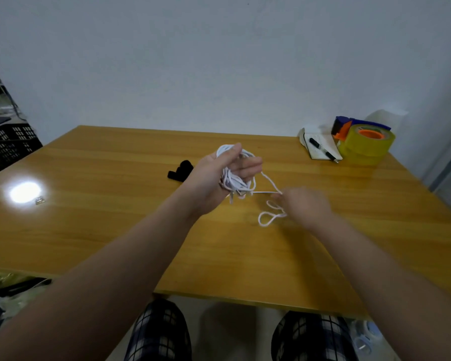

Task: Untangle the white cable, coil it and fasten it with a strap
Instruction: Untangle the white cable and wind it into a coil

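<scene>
- A black crate [9,144] stands off the table [115,230], past its 10 o'clock corner.
- A small shiny metal bit [39,201] lies on the table near the 9 o'clock edge, just beside a bright glare on the wood. What it is I cannot tell.
- The black strap [180,171] lies flat on the table at about 9 o'clock from the coiled cable. It is just beside the left hand, and neither hand touches it.
- The left hand [216,178] is raised above the middle of the table, palm turned inward. Its thumb and curled fingers grip the coil.
- The white cable [236,178] is mostly gathered into loose loops round that hand. Its loops stick out at 12 o'clock above the thumb and hang at 6 o'clock below the palm.
- From the coil two strands run towards 4 o'clock and meet in a sharp corner at the right hand's fingertips. Below that corner, two small slack loops lie on the wood.
- The right hand [306,207] is blurred, at 4 o'clock from the coil. Its fingertips pinch the cable at that corner.
- A notebook [320,144] lies near the table's 1 o'clock corner, with a black pen [323,150] on it.
- A yellow tape roll in a dispenser [366,143] stands at 3 o'clock of the notebook, touching it.
</scene>
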A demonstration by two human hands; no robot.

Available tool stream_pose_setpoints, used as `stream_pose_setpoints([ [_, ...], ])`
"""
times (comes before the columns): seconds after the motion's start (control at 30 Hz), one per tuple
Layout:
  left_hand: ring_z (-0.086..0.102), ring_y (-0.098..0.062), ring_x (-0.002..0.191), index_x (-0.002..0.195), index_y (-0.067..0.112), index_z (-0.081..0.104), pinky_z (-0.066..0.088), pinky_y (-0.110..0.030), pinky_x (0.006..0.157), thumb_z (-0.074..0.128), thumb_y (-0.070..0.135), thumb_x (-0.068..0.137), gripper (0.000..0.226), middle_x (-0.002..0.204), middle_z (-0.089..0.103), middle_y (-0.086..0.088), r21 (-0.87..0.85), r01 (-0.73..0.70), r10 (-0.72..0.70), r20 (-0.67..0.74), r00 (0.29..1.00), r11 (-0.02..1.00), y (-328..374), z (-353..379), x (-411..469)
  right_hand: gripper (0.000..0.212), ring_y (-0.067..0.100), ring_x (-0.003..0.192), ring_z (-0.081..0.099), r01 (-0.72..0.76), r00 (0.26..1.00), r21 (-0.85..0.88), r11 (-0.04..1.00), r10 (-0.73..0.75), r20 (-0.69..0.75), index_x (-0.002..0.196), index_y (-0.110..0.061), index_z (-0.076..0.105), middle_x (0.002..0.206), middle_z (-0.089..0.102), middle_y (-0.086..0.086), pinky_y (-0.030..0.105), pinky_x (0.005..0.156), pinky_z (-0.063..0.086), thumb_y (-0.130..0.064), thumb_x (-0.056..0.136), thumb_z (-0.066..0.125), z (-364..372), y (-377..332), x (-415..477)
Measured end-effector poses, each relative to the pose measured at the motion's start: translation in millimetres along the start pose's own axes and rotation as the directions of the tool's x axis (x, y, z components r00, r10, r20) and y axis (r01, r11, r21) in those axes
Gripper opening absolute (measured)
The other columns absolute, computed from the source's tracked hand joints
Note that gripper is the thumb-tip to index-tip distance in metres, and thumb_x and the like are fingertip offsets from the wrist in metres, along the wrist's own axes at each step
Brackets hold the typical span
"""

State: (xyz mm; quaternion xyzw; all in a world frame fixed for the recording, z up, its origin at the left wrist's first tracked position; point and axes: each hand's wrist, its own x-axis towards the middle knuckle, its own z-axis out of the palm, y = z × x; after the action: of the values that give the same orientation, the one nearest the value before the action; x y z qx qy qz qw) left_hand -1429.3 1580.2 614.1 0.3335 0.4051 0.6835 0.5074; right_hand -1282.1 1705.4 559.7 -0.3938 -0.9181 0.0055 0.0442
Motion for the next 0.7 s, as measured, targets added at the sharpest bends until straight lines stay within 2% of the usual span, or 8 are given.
stream_pose_setpoints([
  [0.13, 0.066, -0.023, 0.107, 0.119, -0.002, 0.049, 0.052, -0.032, 0.089, 0.043, 0.02, 0.099, 0.03, 0.114, 0.068, -0.015, -0.094, 0.003, -0.006, -0.025, 1.0, 0.996, 0.7, 5.6, 9.5, 0.029, 0.025, 0.105, 0.057, 0.174, 0.98, -0.268, 0.948, -0.192, -0.043, 0.107, -0.017, 0.056, 0.107, 0.066, 0.005, 0.035, 0.085, 0.034, -0.039, 0.097, 0.039, 18.4, -7.0, -4.4],
  [0.23, 0.052, -0.025, 0.125, 0.133, -0.002, 0.037, 0.055, -0.028, 0.075, 0.039, 0.015, 0.101, 0.036, 0.136, 0.053, -0.02, -0.135, 0.0, -0.014, -0.101, 0.995, 0.991, -2.9, 8.6, 19.7, 0.008, 0.023, 0.071, 0.062, 0.222, 0.928, -0.385, 0.896, -0.315, -0.197, 0.083, -0.015, 0.059, 0.071, 0.067, 0.004, 0.034, 0.069, 0.034, -0.016, 0.081, 0.051, 27.9, -13.7, -6.2],
  [0.27, 0.048, -0.026, 0.129, 0.134, -0.002, 0.037, 0.054, -0.028, 0.073, 0.039, 0.014, 0.101, 0.036, 0.139, 0.049, -0.02, -0.138, -0.015, -0.005, -0.14, 0.99, 0.99, -3.2, 8.1, 24.4, 0.015, 0.023, 0.061, 0.06, 0.232, 0.895, -0.389, 0.891, -0.353, -0.273, 0.075, -0.015, 0.06, 0.064, 0.064, 0.002, 0.034, 0.066, 0.031, -0.012, 0.075, 0.045, 30.3, -16.2, -8.3],
  [0.33, 0.053, -0.026, 0.121, 0.135, -0.002, 0.038, 0.052, -0.031, 0.071, 0.041, 0.013, 0.1, 0.038, 0.138, 0.049, -0.02, -0.174, -0.063, 0.017, -0.255, 0.967, 0.983, 0.3, 4.4, 33.7, 0.025, 0.024, 0.06, 0.058, 0.301, 0.843, -0.369, 0.879, -0.426, -0.329, 0.075, -0.016, 0.06, 0.065, 0.061, 0.002, 0.036, 0.065, 0.026, -0.013, 0.073, 0.036, 37.7, -20.3, -13.2],
  [0.4, 0.062, -0.021, 0.09, 0.131, -0.003, 0.043, 0.051, -0.032, 0.061, 0.045, 0.014, 0.099, 0.036, 0.12, 0.058, -0.017, -0.157, -0.097, 0.033, -0.368, 0.929, 0.983, 2.6, -2.7, 40.5, 0.024, 0.025, 0.07, 0.06, 0.391, 0.819, -0.339, 0.855, -0.492, -0.296, 0.087, -0.019, 0.058, 0.075, 0.061, 0.001, 0.037, 0.068, 0.027, -0.015, 0.078, 0.037, 32.6, -26.5, -20.4],
  [0.53, 0.062, -0.016, 0.054, 0.116, -0.004, 0.051, 0.049, -0.031, 0.059, 0.053, 0.01, 0.095, 0.025, 0.087, 0.052, -0.011, 0.1, -0.055, 0.098, -0.509, 0.855, 0.993, -3.2, -12.2, 41.0, 0.037, 0.028, 0.106, 0.056, 0.477, 0.874, -0.147, 0.866, -0.485, -0.018, 0.135, -0.026, 0.037, 0.114, 0.061, 0.003, 0.034, 0.073, 0.039, -0.029, 0.098, 0.036, 8.3, -30.8, -30.3],
  [0.6, 0.061, -0.017, 0.052, 0.111, -0.004, 0.05, 0.049, -0.028, 0.063, 0.054, 0.011, 0.095, 0.023, 0.085, 0.05, -0.013, 0.266, 0.005, 0.135, -0.506, 0.852, 0.964, -8.9, -14.5, 38.1, 0.039, 0.029, 0.097, 0.061, 0.546, 0.831, -0.118, 0.829, -0.555, -0.052, 0.136, -0.026, 0.039, 0.106, 0.067, 0.004, 0.035, 0.065, 0.042, -0.032, 0.097, 0.037, 4.2, -30.8, -31.6],
  [0.7, 0.053, -0.015, 0.074, 0.091, 0.012, 0.044, 0.046, -0.016, 0.068, 0.05, 0.019, 0.097, 0.011, 0.091, 0.051, -0.009, 0.661, 0.072, 0.148, -0.271, 0.951, 0.747, -22.5, -10.4, 26.0, 0.034, 0.026, 0.058, 0.062, 0.625, 0.73, -0.144, 0.767, -0.64, -0.239, 0.105, -0.022, 0.065, 0.066, 0.066, 0.002, 0.027, 0.045, 0.029, -0.024, 0.082, 0.041, -4.0, -24.8, -28.8],
])
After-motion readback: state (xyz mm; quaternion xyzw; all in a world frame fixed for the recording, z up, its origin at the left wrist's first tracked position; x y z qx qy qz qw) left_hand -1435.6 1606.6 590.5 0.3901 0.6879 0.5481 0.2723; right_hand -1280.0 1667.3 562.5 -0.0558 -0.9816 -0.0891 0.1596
